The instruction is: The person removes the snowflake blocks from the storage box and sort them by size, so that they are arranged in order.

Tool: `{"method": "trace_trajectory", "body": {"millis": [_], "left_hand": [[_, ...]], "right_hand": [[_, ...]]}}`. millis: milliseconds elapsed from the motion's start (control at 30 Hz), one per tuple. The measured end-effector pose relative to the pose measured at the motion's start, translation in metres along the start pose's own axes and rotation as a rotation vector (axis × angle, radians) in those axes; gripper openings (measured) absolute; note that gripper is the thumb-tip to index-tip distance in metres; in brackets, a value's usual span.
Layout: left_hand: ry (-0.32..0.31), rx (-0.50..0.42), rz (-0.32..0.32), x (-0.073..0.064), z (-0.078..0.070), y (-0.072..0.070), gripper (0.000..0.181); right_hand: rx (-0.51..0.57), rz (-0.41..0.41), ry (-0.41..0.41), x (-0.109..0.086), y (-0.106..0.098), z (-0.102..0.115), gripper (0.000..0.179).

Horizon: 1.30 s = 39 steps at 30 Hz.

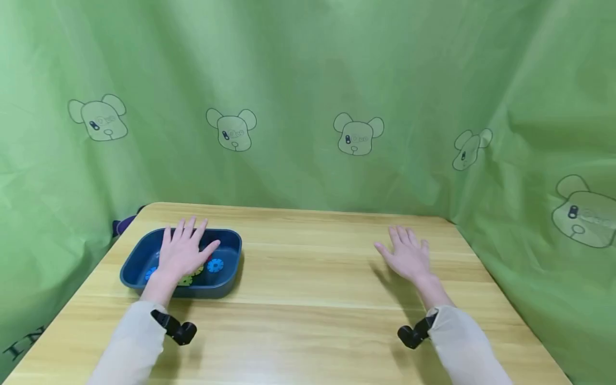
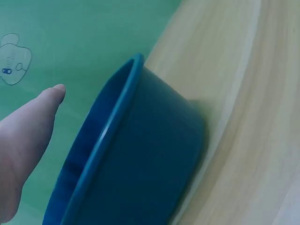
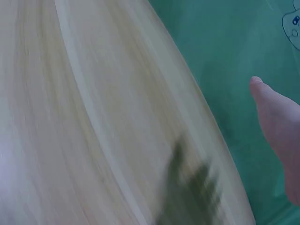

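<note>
While the left hand [image 1: 182, 251] spreads flat, fingers straight and gripping nothing, over a blue tub [image 1: 226, 280] at the table's [image 1: 313, 299] left side, the right hand [image 1: 408, 256] hovers open and empty above bare wood, well apart. Blue [image 1: 215, 264] and green gears [image 1: 191, 275] lie inside the tub.
</note>
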<state>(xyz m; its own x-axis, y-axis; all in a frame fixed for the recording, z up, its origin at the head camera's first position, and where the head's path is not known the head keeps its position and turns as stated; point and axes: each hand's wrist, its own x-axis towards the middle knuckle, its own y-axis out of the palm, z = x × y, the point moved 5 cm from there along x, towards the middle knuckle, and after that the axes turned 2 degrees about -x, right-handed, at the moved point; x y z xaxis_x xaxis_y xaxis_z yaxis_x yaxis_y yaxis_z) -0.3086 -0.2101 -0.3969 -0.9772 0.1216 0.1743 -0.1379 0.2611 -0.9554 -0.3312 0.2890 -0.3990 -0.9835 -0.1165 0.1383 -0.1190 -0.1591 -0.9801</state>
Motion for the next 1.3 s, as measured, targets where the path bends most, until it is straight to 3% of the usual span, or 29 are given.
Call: {"method": "trace_trajectory", "body": {"millis": [167, 333, 667, 767, 933, 1100, 1300], "left_hand": [[-0.02, -0.026, -0.01, -0.006, 0.014, -0.015, 0.085], [-0.053, -0.094, -0.051, -0.021, 0.035, -0.028, 0.09], [-0.16, -0.352, -0.199, -0.056, 0.089, -0.034, 0.085], [-0.211, -0.496, -0.167, -0.066, 0.103, -0.032, 0.086], [-0.295, -0.694, -0.026, -0.078, 0.121, -0.02, 0.087], [-0.298, -0.721, 0.07, -0.085, 0.127, -0.008, 0.082], [-0.283, -0.745, 0.045, -0.089, 0.13, -0.004, 0.064]], "right_hand": [[0.073, -0.024, -0.016, 0.01, -0.005, 0.027, 0.077], [0.191, -0.031, -0.066, 0.017, -0.009, 0.068, 0.071], [0.52, 0.064, -0.133, 0.023, 0.013, 0.154, 0.073], [0.604, 0.089, -0.144, 0.021, 0.023, 0.182, 0.071], [0.73, 0.162, -0.135, 0.018, 0.04, 0.224, 0.071], [0.78, 0.238, -0.123, 0.015, 0.056, 0.259, 0.072], [0.772, 0.271, -0.14, 0.007, 0.075, 0.293, 0.07]]}}
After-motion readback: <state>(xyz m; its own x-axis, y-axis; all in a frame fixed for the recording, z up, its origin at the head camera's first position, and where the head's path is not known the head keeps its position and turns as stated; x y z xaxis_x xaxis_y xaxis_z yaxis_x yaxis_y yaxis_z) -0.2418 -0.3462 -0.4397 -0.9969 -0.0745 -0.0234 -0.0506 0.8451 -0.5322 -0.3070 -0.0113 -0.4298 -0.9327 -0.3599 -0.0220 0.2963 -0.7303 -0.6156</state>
